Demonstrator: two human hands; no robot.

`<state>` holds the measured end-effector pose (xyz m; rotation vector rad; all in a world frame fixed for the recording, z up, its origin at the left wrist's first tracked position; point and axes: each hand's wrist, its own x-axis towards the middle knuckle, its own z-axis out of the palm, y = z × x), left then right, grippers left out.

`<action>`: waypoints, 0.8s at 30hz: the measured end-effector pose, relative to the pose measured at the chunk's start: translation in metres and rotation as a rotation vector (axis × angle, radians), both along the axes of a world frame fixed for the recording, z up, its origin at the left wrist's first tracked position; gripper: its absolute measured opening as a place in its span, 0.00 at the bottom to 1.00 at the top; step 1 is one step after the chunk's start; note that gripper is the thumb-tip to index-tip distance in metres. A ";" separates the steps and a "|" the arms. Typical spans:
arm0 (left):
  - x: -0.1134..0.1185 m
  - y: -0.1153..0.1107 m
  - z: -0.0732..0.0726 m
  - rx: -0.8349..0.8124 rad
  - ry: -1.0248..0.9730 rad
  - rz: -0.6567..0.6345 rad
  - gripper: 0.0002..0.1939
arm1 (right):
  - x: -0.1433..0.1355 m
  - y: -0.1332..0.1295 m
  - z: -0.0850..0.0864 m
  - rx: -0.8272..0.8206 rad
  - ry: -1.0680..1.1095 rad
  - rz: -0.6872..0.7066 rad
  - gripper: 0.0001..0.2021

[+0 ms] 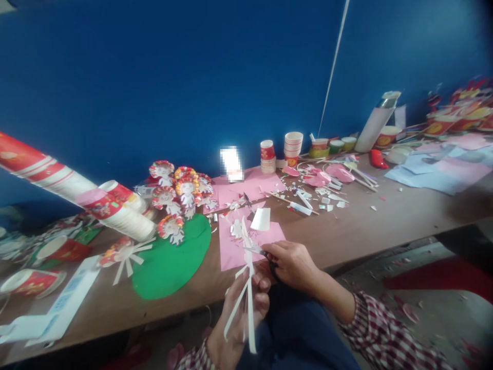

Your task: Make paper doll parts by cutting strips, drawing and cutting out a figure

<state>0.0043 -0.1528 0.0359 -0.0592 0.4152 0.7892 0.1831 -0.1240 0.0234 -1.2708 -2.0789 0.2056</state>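
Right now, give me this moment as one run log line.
left hand: holding white paper strips | right hand: holding scissors, blades at strips | table: pink sheet, green sheet

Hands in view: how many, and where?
2: the left hand, at the bottom centre, holds white paper strips; the right hand, above and to its right, holds scissors. No others show.

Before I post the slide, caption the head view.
Right hand holds scissors, left hand white paper strips, at a cluttered table.

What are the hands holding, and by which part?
Left hand: paper strips, near the middle. Right hand: scissors, by the handles.
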 end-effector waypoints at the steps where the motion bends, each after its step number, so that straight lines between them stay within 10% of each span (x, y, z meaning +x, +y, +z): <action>1: 0.000 0.000 0.000 -0.009 0.010 0.001 0.08 | 0.001 0.001 0.001 0.001 -0.011 0.010 0.19; 24: -0.003 0.000 -0.004 -0.060 0.056 0.018 0.07 | 0.010 0.006 0.003 0.242 -0.110 -0.013 0.11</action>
